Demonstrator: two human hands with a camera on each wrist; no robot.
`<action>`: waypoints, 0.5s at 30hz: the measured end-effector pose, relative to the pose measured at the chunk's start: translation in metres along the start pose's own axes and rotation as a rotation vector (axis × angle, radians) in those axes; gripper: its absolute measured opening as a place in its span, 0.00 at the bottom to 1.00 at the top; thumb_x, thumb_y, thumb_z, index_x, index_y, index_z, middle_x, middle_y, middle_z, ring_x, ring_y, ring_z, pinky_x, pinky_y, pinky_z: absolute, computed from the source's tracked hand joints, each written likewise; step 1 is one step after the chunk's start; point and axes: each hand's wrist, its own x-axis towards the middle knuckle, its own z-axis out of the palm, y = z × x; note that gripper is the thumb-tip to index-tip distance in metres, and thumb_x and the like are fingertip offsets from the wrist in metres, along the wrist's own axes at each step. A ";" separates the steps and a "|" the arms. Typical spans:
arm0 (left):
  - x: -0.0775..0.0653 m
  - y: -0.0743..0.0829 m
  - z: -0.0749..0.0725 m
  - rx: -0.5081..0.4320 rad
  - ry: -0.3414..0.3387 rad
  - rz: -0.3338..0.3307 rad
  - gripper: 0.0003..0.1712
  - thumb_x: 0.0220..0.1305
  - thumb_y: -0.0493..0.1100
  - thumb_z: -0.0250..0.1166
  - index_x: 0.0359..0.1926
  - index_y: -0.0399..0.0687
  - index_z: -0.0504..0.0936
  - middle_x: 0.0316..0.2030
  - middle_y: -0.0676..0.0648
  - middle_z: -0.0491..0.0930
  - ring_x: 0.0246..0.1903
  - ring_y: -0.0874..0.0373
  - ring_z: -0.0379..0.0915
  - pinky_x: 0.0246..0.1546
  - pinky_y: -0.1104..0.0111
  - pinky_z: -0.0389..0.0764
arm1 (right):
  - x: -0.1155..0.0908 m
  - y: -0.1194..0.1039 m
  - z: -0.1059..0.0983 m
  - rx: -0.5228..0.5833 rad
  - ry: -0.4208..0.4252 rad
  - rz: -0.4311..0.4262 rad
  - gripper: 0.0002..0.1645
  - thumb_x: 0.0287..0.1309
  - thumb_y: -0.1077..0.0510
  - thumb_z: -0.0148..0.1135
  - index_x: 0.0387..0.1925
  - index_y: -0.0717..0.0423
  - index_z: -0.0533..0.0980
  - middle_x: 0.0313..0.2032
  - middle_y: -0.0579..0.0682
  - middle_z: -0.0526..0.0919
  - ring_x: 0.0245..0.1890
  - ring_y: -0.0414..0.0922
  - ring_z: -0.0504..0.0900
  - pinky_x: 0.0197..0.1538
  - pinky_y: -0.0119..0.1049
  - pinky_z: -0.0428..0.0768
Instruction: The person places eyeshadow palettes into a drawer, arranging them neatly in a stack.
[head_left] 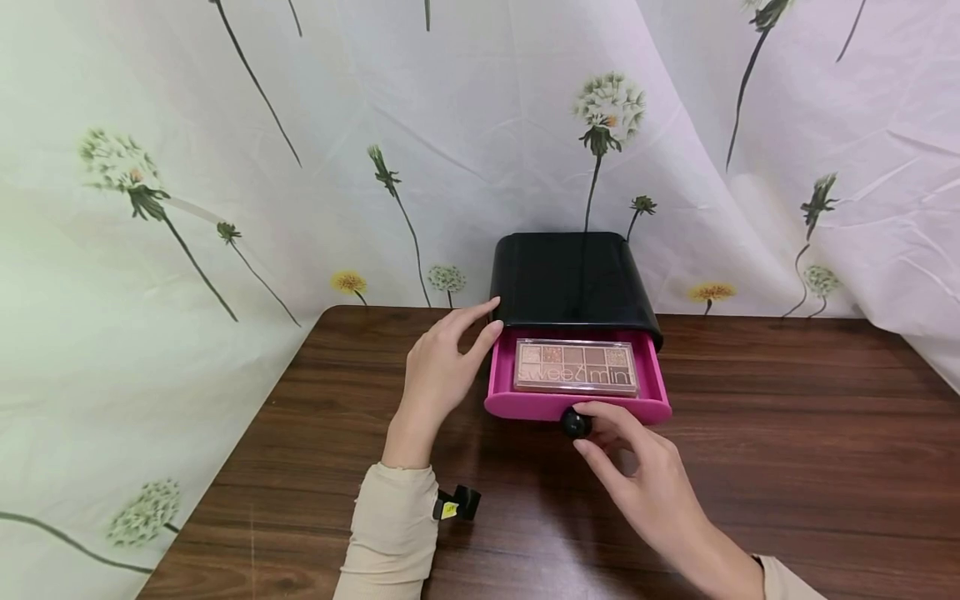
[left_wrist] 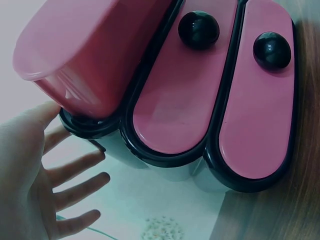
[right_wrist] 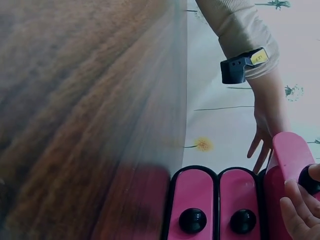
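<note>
A black drawer unit [head_left: 573, 279] stands at the back of the table with its top pink drawer [head_left: 525, 407] pulled out. In the drawer lies an eyeshadow palette [head_left: 576, 367] with a clear lid bearing lettering. My right hand [head_left: 648, 467] pinches the drawer's round black knob [head_left: 576, 422] between thumb and fingers. At the unit's left side, my left hand [head_left: 441, 367] has its fingers extended, with the thumb at the edge near the top drawer. In the left wrist view its other fingers [left_wrist: 80, 192] are spread beside the casing.
Two lower pink drawers, a middle one [left_wrist: 175, 105] and a bottom one [left_wrist: 260, 125], are closed, each with a black knob. The dark wooden table [head_left: 787, 433] meets a white cloth [head_left: 487, 150] printed with dandelions behind it. A black strap mount [head_left: 467, 502] sits on the left sleeve.
</note>
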 end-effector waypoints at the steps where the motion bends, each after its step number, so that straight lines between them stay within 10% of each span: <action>1: 0.000 0.000 0.000 -0.001 -0.001 -0.001 0.27 0.62 0.71 0.44 0.60 0.80 0.69 0.58 0.60 0.71 0.58 0.58 0.66 0.53 0.51 0.68 | 0.001 0.000 -0.001 0.002 0.002 0.001 0.26 0.50 0.66 0.67 0.51 0.47 0.74 0.34 0.40 0.82 0.35 0.34 0.79 0.36 0.24 0.77; 15: 0.000 0.000 0.000 -0.002 0.002 0.000 0.26 0.62 0.72 0.44 0.60 0.82 0.68 0.58 0.61 0.71 0.58 0.59 0.67 0.51 0.52 0.68 | 0.009 0.006 0.001 -0.049 0.054 0.019 0.23 0.51 0.62 0.68 0.50 0.43 0.75 0.31 0.37 0.80 0.33 0.32 0.77 0.32 0.25 0.71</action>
